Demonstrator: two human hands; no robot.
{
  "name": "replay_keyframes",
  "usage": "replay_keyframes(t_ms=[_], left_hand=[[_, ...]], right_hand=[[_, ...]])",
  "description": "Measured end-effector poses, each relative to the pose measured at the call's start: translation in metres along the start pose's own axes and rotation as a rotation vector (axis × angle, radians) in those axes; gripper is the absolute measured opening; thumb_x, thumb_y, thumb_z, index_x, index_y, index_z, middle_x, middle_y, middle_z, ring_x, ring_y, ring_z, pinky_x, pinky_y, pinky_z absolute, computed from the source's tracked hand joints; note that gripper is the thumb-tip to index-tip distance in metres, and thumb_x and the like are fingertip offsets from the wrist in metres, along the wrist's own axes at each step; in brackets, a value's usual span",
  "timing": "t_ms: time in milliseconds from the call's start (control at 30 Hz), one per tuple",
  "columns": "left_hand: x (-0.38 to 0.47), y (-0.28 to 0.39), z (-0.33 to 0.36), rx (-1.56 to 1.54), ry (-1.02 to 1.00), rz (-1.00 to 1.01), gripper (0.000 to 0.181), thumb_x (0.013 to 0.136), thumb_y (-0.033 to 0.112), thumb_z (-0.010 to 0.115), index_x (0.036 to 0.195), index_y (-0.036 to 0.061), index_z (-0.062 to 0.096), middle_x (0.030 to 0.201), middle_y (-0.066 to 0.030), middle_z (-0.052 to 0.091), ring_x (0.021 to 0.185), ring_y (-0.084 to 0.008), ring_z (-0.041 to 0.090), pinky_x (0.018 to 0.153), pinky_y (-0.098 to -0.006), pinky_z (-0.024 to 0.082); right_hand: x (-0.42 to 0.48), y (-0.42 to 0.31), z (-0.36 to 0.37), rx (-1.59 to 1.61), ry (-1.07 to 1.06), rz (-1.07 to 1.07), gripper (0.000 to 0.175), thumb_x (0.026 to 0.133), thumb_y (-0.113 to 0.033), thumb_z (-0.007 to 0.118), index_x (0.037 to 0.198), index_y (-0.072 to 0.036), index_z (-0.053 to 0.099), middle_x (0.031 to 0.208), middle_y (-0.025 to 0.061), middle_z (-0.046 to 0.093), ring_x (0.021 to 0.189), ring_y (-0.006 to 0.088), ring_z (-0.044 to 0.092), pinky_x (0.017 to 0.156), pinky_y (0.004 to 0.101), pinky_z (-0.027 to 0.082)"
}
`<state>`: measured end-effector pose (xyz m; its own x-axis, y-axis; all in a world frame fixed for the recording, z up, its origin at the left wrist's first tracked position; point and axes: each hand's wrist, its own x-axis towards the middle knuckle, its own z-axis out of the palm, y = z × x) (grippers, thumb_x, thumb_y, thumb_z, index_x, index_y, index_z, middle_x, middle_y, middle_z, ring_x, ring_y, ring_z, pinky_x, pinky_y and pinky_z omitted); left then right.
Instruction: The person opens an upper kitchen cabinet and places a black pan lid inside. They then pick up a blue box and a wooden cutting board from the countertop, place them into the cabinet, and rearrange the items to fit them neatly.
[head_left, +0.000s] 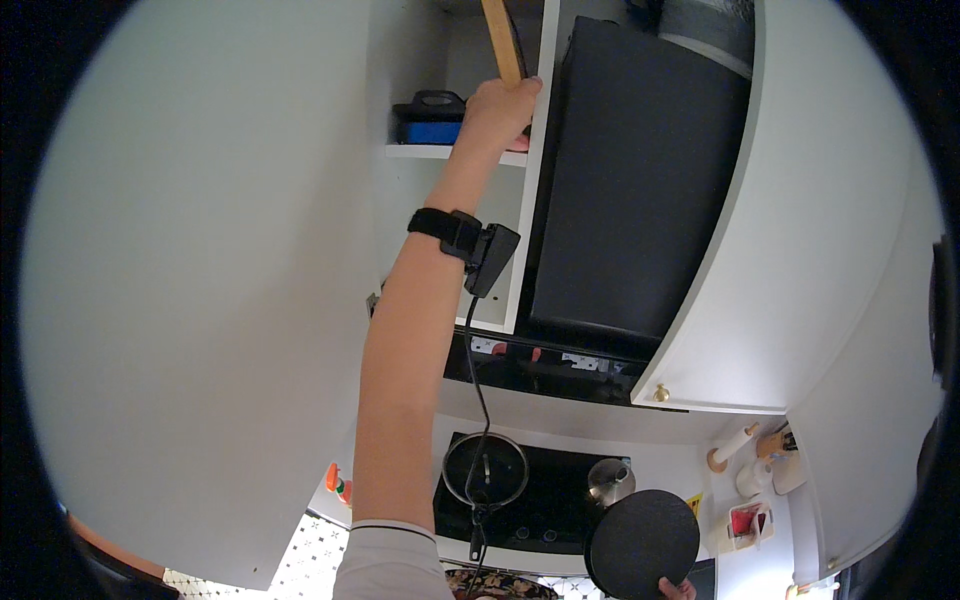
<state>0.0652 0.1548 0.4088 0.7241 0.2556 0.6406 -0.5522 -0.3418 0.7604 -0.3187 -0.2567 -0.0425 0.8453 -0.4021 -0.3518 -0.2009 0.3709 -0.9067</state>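
My left hand reaches up into an open cabinet and is closed around a flat wooden piece with a dark edge, whose upper end leaves the view. A black wrist strap with a small device and cable is on that arm. Below my hand, a black-handled item with a blue base sits on the white shelf. Low at the right, my right hand holds a round black pan or griddle by its rim, over the front right of the black cooktop.
A lidded pot and a metal funnel-like item stand on the cooktop. A black range hood fills the adjoining cabinet. White cabinet doors stand open. A paper towel holder and containers are on the right counter.
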Motion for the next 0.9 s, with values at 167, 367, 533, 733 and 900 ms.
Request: replay_keyframes(t_ms=[167, 367, 533, 733, 900], left_hand=[[0.002, -0.010, 0.000, -0.139, -0.016, 0.033, 0.049, 0.094, 0.033, 0.058, 0.119, -0.0089, 0.059, 0.098, -0.0215, 0.070, 0.080, -0.0266, 0.073, 0.064, -0.0330, 0.061], [-0.003, -0.002, -0.004, 0.071, -0.048, 0.051, 0.056, 0.095, 0.023, 0.051, 0.142, -0.0036, 0.036, 0.106, -0.0259, 0.068, 0.088, -0.0277, 0.073, 0.077, -0.0375, 0.060], [-0.016, 0.005, 0.002, 0.355, -0.014, 0.147, 0.056, 0.096, 0.023, 0.051, 0.142, -0.0050, 0.038, 0.112, -0.0305, 0.067, 0.097, -0.0375, 0.071, 0.090, -0.0442, 0.056], [0.005, 0.000, 0.000, 0.472, -0.125, 0.119, 0.055, 0.097, 0.036, 0.052, 0.133, -0.0061, 0.052, 0.109, -0.0286, 0.069, 0.102, -0.0413, 0.069, 0.091, -0.0484, 0.054], [0.011, -0.016, 0.004, 0.556, -0.034, 0.146, 0.057, 0.099, 0.046, 0.048, 0.129, -0.0017, 0.058, 0.111, -0.0257, 0.069, 0.110, -0.0427, 0.065, 0.094, -0.0524, 0.051]], right_hand=[[0.003, 0.000, -0.003, -0.015, 0.014, 0.051, 0.041, 0.087, -0.005, 0.071, 0.126, 0.000, 0.062, 0.119, 0.0098, 0.069, 0.104, 0.0234, 0.066, 0.088, 0.0354, 0.054], [0.006, 0.002, 0.001, 0.039, -0.056, -0.019, 0.037, 0.086, -0.004, 0.072, 0.122, 0.001, 0.064, 0.116, 0.0093, 0.069, 0.100, 0.0221, 0.067, 0.085, 0.0348, 0.054], [0.011, 0.007, -0.004, 0.005, -0.069, -0.019, 0.036, 0.086, -0.004, 0.073, 0.121, 0.001, 0.066, 0.115, 0.0097, 0.070, 0.102, 0.0236, 0.067, 0.086, 0.0355, 0.054], [0.007, 0.008, -0.007, 0.025, -0.046, -0.019, 0.037, 0.085, -0.002, 0.072, 0.121, 0.002, 0.065, 0.118, 0.0107, 0.069, 0.105, 0.0254, 0.066, 0.089, 0.0365, 0.053], [0.000, 0.004, -0.009, 0.044, 0.008, 0.008, 0.037, 0.086, -0.002, 0.071, 0.122, 0.003, 0.065, 0.118, 0.0106, 0.069, 0.106, 0.0242, 0.065, 0.092, 0.0355, 0.051]])
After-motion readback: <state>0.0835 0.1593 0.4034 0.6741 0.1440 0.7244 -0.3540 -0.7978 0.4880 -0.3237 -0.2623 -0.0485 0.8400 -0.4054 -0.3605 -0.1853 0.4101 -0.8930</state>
